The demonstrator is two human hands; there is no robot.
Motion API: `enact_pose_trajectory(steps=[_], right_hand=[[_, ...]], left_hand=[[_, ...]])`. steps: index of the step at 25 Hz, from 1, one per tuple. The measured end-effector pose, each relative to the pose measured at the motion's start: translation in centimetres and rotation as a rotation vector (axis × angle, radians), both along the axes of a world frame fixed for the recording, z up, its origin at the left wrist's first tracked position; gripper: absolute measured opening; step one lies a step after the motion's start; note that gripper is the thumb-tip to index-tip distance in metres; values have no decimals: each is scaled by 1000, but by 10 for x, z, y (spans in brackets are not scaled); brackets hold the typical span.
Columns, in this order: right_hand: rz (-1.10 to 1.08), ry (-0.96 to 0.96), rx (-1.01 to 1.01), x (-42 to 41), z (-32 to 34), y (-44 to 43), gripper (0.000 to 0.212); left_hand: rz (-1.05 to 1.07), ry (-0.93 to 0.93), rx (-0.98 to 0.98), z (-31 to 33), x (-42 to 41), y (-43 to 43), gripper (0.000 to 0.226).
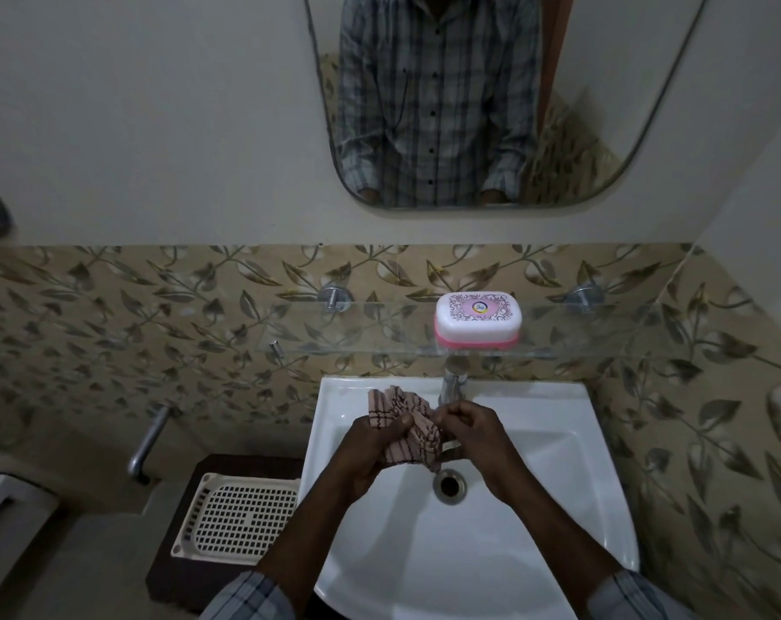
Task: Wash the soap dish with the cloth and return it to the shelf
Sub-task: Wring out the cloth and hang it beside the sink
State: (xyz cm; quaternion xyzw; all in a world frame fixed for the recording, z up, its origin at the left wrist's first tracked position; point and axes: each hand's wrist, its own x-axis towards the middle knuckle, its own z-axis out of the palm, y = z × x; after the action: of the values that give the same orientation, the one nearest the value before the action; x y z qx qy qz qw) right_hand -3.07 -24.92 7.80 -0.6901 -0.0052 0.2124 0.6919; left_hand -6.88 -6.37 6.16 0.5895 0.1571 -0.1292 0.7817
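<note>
A pink soap dish (477, 321) with a white patterned lid sits closed on the glass shelf (370, 337) above the basin, right of centre. Over the white sink (558, 463), both hands hold a crumpled pink checked cloth (402, 422). My left hand (379, 445) grips the cloth's left side from below. The fingers of my right hand (473, 427) pinch its right edge. Both hands hover just in front of the tap (452, 387), above the drain (449, 485).
A cream perforated tray (236, 516) lies on a dark stand left of the sink. A metal wall tap (149, 440) juts out at the left. The mirror (469, 100) above reflects a person in a checked shirt. Leaf-patterned tiles cover the wall.
</note>
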Motion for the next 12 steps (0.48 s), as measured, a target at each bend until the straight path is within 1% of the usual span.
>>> enact_pose_trajectory(steps=[1, 2, 3, 4, 6, 7, 10, 12], right_hand=[[55, -32, -71, 0, 1, 2, 24], [107, -92, -196, -1, -1, 5, 32], [119, -132, -293, -2, -3, 7, 36], [105, -131, -317, 0, -6, 6, 34], [38, -37, -159, 5, -12, -3, 26], [-6, 24, -81, 7, -14, -10, 25], [-150, 107, -21, 10, -17, -37, 19], [-174, 134, -5, 10, -18, -48, 17]], left_hand=[[5, -7, 101, 5, 2, -7, 36], [-4, -8, 185, 10, 4, -15, 35], [-26, -2, 244, 12, 5, -20, 35], [-52, 2, 270, 13, 6, -21, 37], [-53, -8, 262, 10, 6, -14, 35], [-20, -7, 240, 8, 7, -6, 32], [125, 51, 136, 4, 7, 18, 30], [133, 96, 54, 3, 3, 27, 32]])
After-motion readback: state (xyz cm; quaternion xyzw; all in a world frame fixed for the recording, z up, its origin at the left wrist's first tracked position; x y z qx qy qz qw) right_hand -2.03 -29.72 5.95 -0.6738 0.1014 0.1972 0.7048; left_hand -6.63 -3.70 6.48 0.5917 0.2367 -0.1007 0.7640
